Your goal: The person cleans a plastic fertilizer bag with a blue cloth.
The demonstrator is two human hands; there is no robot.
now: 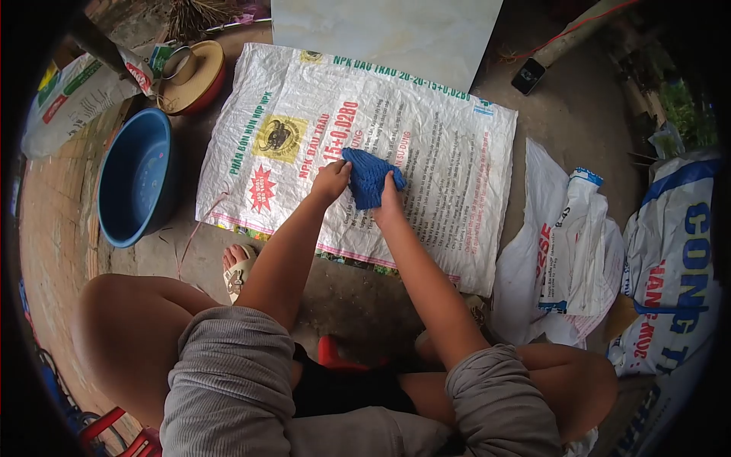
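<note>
A blue knitted piece (pixel 371 178), thick and ribbed and perhaps a small hat, is held above a flattened white fertilizer sack (pixel 426 228). My left hand (pixel 332 181) grips its left edge with the fingers closed. At its lower right edge, my right hand (pixel 389 204) pinches it, the thumb lying on top. The fingers under the piece are hidden. Red, green and black print covers the sack, with a yellow buffalo emblem at its left.
A blue basin (pixel 137 177) stands at the left, below a red basin with a tan lid (pixel 196 80). A pale board (pixel 381 38) lies beyond the sack. At right are crumpled white bags (pixel 567 251) and a black phone-like device (pixel 528 76).
</note>
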